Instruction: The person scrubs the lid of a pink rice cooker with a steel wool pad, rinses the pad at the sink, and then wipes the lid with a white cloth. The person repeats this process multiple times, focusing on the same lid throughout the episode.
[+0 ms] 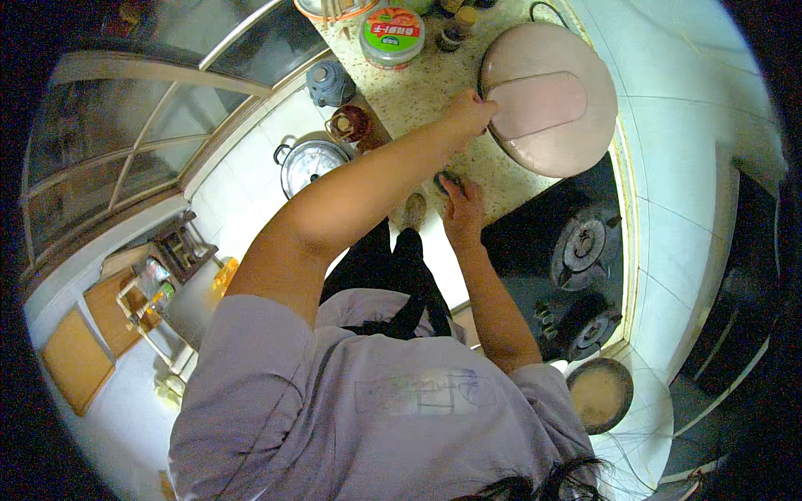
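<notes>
On the speckled stone counter (pixel 407 87) stands a round, pale pink electric griddle (pixel 598 106) with its lid down. My left hand (pixel 470 116) reaches across to its near left edge, fingers closed around the front of the lid handle. Closer to my body, my right hand (pixel 465 210) is at the counter's edge with its fingers curled around a small dark object (pixel 446 181), partly hidden by the fingers. A clear plastic tub with a green and red lid (pixel 392 34) sits farther back, beside small dark jars (pixel 454 34).
At right is a black gas hob (pixel 520 263) with two burners (pixel 584 238), and a round pan (pixel 599 396) beyond it. A steel pot (pixel 312 164), a reddish-brown container (pixel 349 124) and a blue-grey container (pixel 331 82) stand on the floor at left. Tiled wall (pixel 670 144) borders the counter.
</notes>
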{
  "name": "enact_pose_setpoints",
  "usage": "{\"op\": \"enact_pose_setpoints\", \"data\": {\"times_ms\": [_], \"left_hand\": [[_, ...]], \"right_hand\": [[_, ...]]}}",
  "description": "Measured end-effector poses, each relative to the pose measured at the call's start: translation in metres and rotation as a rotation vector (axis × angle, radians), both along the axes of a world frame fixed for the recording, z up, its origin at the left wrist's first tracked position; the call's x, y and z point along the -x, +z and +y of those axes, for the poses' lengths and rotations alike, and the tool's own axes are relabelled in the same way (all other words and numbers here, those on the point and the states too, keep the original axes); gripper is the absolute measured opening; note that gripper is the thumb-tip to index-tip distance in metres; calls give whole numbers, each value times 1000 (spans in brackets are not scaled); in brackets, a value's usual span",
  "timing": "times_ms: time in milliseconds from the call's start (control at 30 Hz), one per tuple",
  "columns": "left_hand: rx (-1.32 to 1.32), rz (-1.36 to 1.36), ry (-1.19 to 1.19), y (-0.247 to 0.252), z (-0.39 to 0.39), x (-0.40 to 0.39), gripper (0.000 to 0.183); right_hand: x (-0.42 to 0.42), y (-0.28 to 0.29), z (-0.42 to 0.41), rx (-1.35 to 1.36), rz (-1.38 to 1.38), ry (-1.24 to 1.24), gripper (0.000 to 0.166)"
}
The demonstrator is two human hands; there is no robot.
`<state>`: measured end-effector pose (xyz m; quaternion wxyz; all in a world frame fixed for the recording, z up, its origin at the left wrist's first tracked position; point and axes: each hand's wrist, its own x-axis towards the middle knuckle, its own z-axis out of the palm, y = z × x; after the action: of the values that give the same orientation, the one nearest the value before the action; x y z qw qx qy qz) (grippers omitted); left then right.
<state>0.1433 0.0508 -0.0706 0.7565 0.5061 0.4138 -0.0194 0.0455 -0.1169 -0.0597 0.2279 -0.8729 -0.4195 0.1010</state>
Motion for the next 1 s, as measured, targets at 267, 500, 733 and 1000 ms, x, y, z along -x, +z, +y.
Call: {"op": "enact_pose_setpoints", "data": {"times_ms": [267,500,733,1000], "left_hand": [[-52,31,-316,29,15,32,27],[-956,-192,-907,17,-25,151,29],[-1185,-363,-1318,3,-30,163,30],[-1230,-500,-1241,-9,-24,168,26]], "right_hand": [[-57,7,-61,-41,-70,-517,43],[-35,-5,-59,41,-117,-496,42],[-41,23,-73,-69,51,-592,41],[-30,-2,-71,234,-182,-570,32]]}}
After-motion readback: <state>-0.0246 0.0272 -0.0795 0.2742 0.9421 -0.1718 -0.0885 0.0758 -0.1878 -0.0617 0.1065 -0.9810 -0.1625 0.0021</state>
